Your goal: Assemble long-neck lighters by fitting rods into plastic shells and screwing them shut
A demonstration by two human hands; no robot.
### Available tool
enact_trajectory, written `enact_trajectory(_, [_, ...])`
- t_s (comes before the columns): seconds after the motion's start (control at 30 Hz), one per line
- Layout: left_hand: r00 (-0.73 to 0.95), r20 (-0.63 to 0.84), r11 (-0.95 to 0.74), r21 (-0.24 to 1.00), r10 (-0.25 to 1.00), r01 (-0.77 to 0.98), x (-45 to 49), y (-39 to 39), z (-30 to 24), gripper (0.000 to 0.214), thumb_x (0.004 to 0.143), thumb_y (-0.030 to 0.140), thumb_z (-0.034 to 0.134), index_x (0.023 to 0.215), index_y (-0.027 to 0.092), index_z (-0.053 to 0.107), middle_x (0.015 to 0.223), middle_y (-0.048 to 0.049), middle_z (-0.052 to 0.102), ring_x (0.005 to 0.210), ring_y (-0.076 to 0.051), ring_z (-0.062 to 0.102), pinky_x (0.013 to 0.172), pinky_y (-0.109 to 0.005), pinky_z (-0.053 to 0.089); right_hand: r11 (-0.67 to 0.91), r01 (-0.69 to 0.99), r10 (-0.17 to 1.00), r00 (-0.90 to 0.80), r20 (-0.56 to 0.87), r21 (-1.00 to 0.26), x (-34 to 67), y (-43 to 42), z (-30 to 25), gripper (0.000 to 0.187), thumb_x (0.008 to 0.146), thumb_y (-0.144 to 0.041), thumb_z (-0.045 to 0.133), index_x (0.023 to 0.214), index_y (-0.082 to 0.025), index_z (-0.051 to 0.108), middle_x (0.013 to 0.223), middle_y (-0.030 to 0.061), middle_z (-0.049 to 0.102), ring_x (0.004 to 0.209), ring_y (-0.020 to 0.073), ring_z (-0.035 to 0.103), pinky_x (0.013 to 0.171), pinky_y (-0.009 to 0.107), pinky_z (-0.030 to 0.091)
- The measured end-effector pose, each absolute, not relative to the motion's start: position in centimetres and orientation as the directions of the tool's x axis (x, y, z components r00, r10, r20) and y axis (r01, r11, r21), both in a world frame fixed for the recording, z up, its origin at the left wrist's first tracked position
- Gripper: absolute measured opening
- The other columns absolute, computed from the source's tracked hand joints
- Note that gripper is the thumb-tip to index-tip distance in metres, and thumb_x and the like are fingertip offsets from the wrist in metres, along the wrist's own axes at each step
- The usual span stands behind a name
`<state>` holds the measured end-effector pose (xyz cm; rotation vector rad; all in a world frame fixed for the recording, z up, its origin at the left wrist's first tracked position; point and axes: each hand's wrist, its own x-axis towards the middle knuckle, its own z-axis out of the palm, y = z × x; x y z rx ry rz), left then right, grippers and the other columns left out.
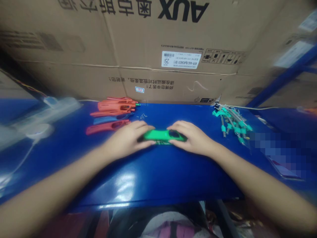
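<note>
A long green plastic casing (160, 135) lies at the middle of a glossy blue tabletop (158, 178) and is gripped at both ends — one end by the left hand (127, 141), the other by the right hand (192, 138). Farther back, orange, red and blue plastic casings (112, 114) are stacked to the left, and teal-handled metal tools (232, 122) are heaped to the right. Behind everything, a large brown cardboard box (148, 49) is stood.

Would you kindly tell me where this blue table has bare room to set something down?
Bare: the front strip of the blue table between your forearms, and the back centre between the orange plastic shells and the teal-handled metal tools. Crowded: the middle, where left hand and right hand hold the green plastic shell.
</note>
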<state>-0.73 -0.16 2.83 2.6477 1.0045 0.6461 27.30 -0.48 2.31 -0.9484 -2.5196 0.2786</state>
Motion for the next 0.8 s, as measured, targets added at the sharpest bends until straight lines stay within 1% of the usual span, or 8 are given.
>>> enact_trajectory(0.13, [0.712, 0.279, -0.763, 0.308, 0.644, 0.569, -1.0, 0.1, 3.0, 0.034, 0.098, 0.044, 0.058, 0.115, 0.018, 0.07, 0.109, -0.0104, 0.069, 0.099, -0.024, 0.064, 0.088, -0.036, 0.052, 0.718, 0.594, 0.69, -0.676, 0.259, -0.364, 26.8, -0.7, 2.0, 0.031, 0.095, -0.036, 0.063, 0.121, -0.02, 0.059, 0.124, 0.0122, 0.065, 0.114, 0.027, 0.061, 0.097, 0.046, 0.049])
enact_trajectory(0.3, [0.744, 0.219, -0.776, 0.201, 0.631, 0.598, -1.2, 0.1, 3.0, 0.034, 0.098, 0.043, 0.058, 0.123, 0.021, 0.069, 0.111, -0.0086, 0.071, 0.1, -0.026, 0.064, 0.091, -0.039, 0.05, 0.713, 0.607, 0.692, -0.689, 0.215, -0.351, 26.6, -0.7, 1.6, 0.03, 0.096, -0.039, 0.062, 0.118, -0.019, 0.06, 0.12, 0.0109, 0.066, 0.111, 0.0269, 0.06, 0.095, 0.046, 0.048])
enact_trajectory(0.37, [0.75, 0.202, -0.777, 0.178, 0.629, 0.604, -1.3, 0.1, 3.0, 0.034, 0.098, 0.042, 0.058, 0.124, 0.023, 0.069, 0.113, -0.0081, 0.071, 0.1, -0.025, 0.064, 0.093, -0.039, 0.05, 0.717, 0.602, 0.687, -0.695, 0.212, -0.351, 26.6, -0.6, 1.4, 0.03, 0.096, -0.039, 0.063, 0.117, -0.019, 0.061, 0.118, 0.0108, 0.066, 0.11, 0.027, 0.059, 0.095, 0.046, 0.048])
enact_trajectory(0.57, [0.756, 0.17, -0.773, 0.206, 0.632, 0.6, -1.4, 0.1, 2.9, 0.033, 0.098, 0.038, 0.059, 0.125, 0.023, 0.068, 0.115, -0.0076, 0.07, 0.101, -0.024, 0.065, 0.089, -0.035, 0.051, 0.729, 0.593, 0.675, -0.708, 0.21, -0.341, 26.6, -0.6, 1.3, 0.032, 0.096, -0.041, 0.062, 0.119, -0.018, 0.061, 0.115, 0.0113, 0.065, 0.108, 0.0268, 0.058, 0.093, 0.045, 0.049])
enact_trajectory(0.8, [0.751, 0.145, -0.762, 0.199, 0.645, 0.616, -1.3, 0.1, 2.9, 0.03, 0.094, 0.034, 0.063, 0.12, 0.022, 0.069, 0.113, -0.0066, 0.068, 0.1, -0.024, 0.065, 0.086, -0.035, 0.052, 0.742, 0.592, 0.665, -0.711, 0.228, -0.315, 26.5, -0.4, 0.9, 0.034, 0.095, -0.04, 0.063, 0.121, -0.018, 0.063, 0.114, 0.0117, 0.063, 0.105, 0.0267, 0.058, 0.091, 0.044, 0.05])
